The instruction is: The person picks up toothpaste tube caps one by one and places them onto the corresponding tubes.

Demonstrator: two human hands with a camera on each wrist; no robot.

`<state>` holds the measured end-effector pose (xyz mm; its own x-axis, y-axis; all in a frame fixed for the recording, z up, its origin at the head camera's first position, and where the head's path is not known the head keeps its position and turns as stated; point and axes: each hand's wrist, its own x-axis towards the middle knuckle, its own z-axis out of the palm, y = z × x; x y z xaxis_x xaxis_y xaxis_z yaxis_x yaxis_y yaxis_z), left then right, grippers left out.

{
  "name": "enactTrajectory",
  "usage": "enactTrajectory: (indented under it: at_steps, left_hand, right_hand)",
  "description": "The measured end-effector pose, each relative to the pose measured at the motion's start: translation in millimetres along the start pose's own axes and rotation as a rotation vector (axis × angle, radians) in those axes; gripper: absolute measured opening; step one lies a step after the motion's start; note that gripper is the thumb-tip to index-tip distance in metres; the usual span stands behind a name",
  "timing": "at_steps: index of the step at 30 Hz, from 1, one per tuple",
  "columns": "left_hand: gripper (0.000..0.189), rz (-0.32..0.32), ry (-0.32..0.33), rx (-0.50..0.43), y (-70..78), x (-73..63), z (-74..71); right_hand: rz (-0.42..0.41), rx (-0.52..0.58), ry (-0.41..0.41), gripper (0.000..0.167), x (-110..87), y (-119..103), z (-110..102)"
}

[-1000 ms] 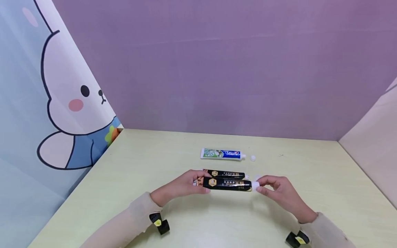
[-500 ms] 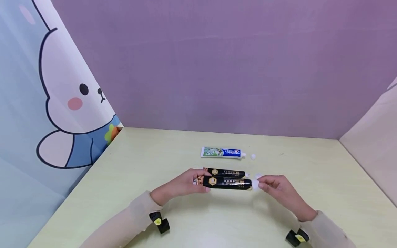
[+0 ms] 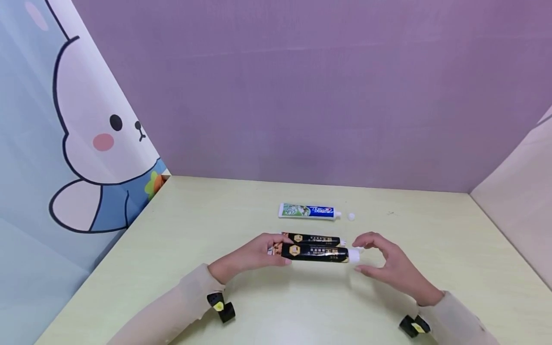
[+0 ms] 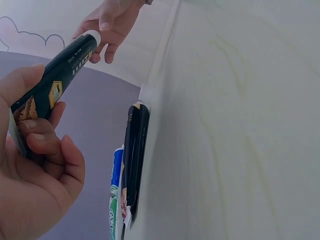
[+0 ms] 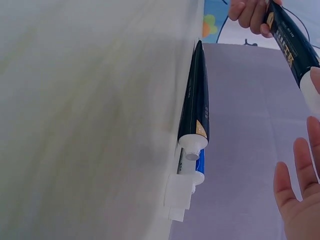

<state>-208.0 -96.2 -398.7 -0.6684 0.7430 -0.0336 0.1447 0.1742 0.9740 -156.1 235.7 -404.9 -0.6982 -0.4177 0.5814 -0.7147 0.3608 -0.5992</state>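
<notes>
My left hand (image 3: 263, 254) grips a black toothpaste tube (image 3: 319, 253) by its flat end, thumb on one side and fingers on the other. The tube is held above the table, its white cap (image 3: 353, 256) pointing right. Around that cap, my right hand (image 3: 390, 263) has its thumb and fingers spread apart. Behind, a second black toothpaste tube (image 5: 195, 100) lies on the table with its nozzle bare. A white cap (image 5: 178, 192) stands on the table beyond that nozzle; in the head view my right fingers partly cover it.
Farther back lies a blue and green toothpaste tube (image 3: 308, 211), nozzle bare, with a small white cap (image 3: 351, 216) to its right. A purple panel (image 3: 319, 96) rises at the table's (image 3: 215, 206) back edge, and a rabbit-print cloth (image 3: 99, 120) hangs on the left.
My right thumb and fingers were pinching the held tube's white cap; now they have parted from it. My left hand and the tube stay nearly in place.
</notes>
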Motion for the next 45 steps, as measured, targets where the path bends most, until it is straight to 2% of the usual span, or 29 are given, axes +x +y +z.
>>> enactTrajectory:
  at_steps: [7,16,26,32,37,45]
  left_hand:
    - [0.037,-0.014,0.003,0.011,2.1,-1.3,1.2]
    - [0.038,-0.021,0.006,0.018,3.8,-2.0,0.6]
    - [0.038,-0.034,0.005,0.016,3.1,-2.6,0.5]
    - [0.037,-0.031,0.008,0.012,4.1,-3.2,0.3]
    - [0.037,-0.028,0.007,0.008,4.8,-3.7,0.5]
    - [0.036,0.006,-0.013,0.007,3.2,-2.3,1.3]
  right_hand:
    - [-0.019,-0.041,0.025,0.050,-1.4,-1.0,3.2]
    - [-0.008,-0.036,0.036,0.046,-0.8,-5.2,3.0]
    - [0.045,-0.049,0.012,0.039,-1.5,-9.6,1.6]
    - [0.033,-0.056,0.013,0.039,-1.3,-9.2,1.3]
    - [0.055,-0.064,0.006,0.037,-1.3,-10.6,0.8]
    - [0.049,-0.057,-0.003,0.031,-1.5,-12.0,0.8]
